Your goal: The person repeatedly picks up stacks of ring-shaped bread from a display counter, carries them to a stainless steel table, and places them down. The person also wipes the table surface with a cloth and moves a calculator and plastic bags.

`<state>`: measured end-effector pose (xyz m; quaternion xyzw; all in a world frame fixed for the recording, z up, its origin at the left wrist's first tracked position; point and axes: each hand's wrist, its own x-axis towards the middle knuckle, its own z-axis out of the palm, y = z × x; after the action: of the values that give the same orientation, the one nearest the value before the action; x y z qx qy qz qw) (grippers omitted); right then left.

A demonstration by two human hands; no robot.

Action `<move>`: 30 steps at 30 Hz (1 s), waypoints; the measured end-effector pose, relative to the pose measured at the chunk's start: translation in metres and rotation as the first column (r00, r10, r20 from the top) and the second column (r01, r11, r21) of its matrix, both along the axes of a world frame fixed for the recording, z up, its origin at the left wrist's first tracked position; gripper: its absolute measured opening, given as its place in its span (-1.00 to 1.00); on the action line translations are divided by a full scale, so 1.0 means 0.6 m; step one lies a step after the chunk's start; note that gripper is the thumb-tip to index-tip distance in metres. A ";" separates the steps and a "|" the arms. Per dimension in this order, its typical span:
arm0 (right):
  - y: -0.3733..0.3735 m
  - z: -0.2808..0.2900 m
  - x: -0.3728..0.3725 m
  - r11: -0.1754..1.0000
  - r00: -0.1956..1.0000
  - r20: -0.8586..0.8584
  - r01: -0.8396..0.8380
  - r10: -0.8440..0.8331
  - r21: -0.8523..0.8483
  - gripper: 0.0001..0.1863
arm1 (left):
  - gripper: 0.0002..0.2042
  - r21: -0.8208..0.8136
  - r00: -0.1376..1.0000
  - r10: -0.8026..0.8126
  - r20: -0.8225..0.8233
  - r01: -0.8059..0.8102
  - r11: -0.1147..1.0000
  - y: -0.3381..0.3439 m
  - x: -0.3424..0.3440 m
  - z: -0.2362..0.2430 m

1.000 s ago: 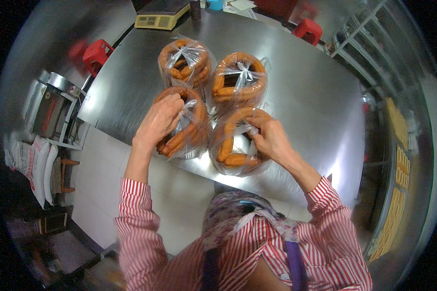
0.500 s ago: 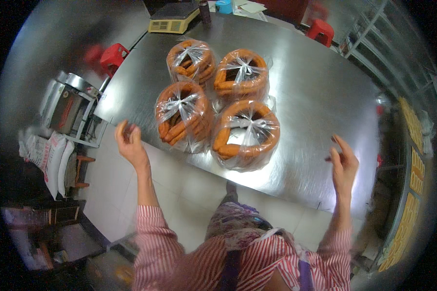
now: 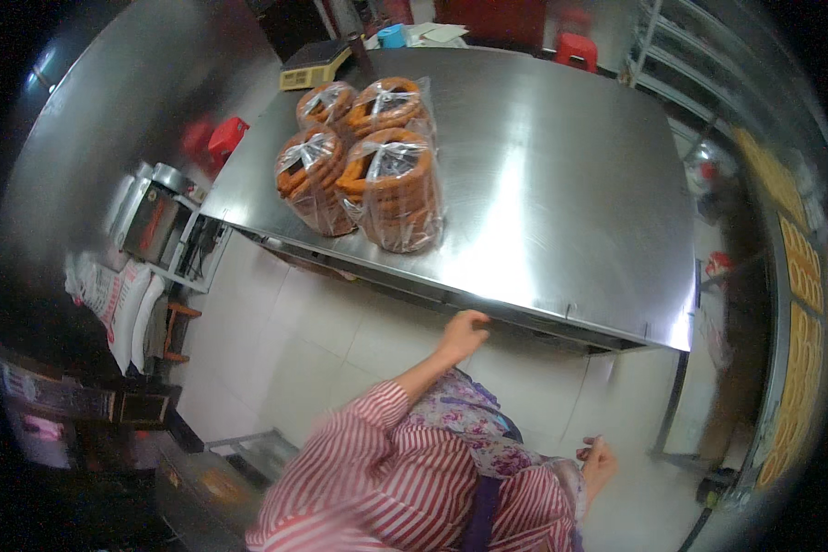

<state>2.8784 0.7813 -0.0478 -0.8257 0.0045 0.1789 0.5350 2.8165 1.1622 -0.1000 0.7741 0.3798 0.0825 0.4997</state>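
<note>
My left hand [image 3: 463,337] is in front of my body, just short of the steel table's near edge. Its fingers are loosely bent and it holds nothing. Lower down by my right side hangs my right hand [image 3: 600,465], with slightly curled, parted fingers and nothing visible in them. Several clear plastic bags, knotted on top, stand grouped on the left part of the table [image 3: 580,175]. Each contains stacked orange-brown rings that look like fried dough. Nearest are the right front bag [image 3: 400,207] and the left front bag [image 3: 313,175]. Neither hand touches them.
Behind the bags sits a yellowish scale [image 3: 313,66] with a dark top. Red stools [image 3: 576,51] stand beyond the table. White sacks [image 3: 124,304] lean at the left. Trays of pale rings [image 3: 796,354] fill a rack on the right.
Both hands have left the space above the table edge and dropped toward my body, the left swinging right. My view has shifted, so the bags appear farther away and more to the left.
</note>
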 end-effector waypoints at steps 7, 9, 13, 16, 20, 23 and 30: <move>-0.012 -0.044 -0.081 0.974 0.961 -0.273 0.105 -0.047 0.202 -0.53 | -0.68 -0.118 0.638 -0.766 0.079 0.769 0.628 -0.196 0.061 0.066; 0.003 -0.061 -0.091 0.983 0.952 -0.304 0.020 0.037 0.182 -0.52 | -0.68 -0.244 0.541 -0.839 0.061 0.823 0.513 -0.220 0.029 0.074; 0.050 -0.094 -0.095 0.986 0.936 -0.310 -0.142 0.164 0.093 -0.51 | -0.61 -0.356 0.356 -0.927 0.116 0.886 0.296 -0.197 -0.037 0.039; 0.092 -0.120 -0.091 0.965 0.918 -0.308 -0.261 0.249 0.005 -0.50 | -0.60 -0.348 0.419 -0.903 0.099 0.864 0.363 -0.127 -0.079 0.022; 0.164 -0.158 -0.078 0.902 0.881 -0.321 -0.407 0.348 -0.140 -0.48 | -0.59 -0.372 0.605 -0.795 0.042 0.748 0.550 0.002 -0.148 0.014; 0.250 -0.187 -0.069 0.849 0.863 -0.325 -0.470 0.386 -0.241 -0.47 | -0.59 -0.360 0.671 -0.741 0.008 0.693 0.624 0.114 -0.185 0.002; 0.407 -0.218 -0.082 0.664 0.807 -0.394 -0.587 0.440 -0.462 -0.43 | -0.59 -0.221 0.736 -0.616 -0.282 0.575 0.788 0.371 -0.263 -0.015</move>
<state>2.8295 1.0253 -0.1785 -0.8828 -0.1107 0.4158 0.1884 2.6585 1.3847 -0.1087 0.8259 0.1960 -0.2390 0.4716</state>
